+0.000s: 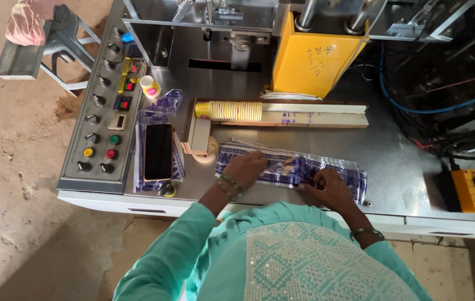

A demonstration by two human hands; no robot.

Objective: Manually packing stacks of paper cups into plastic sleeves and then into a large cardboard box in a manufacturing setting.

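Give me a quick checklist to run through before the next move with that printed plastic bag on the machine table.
1. Left hand on the printed plastic bag: ok, resting on its left part.
2. Right hand on the bag: ok, pinching near the middle.
3. Bag lying flat on the metal table: ok.
4. Stack of paper cups lying in the wooden tray, apart from the hands: ok.
5. Phone apart from the bag: ok.
6. Bag mouth open: cannot tell.
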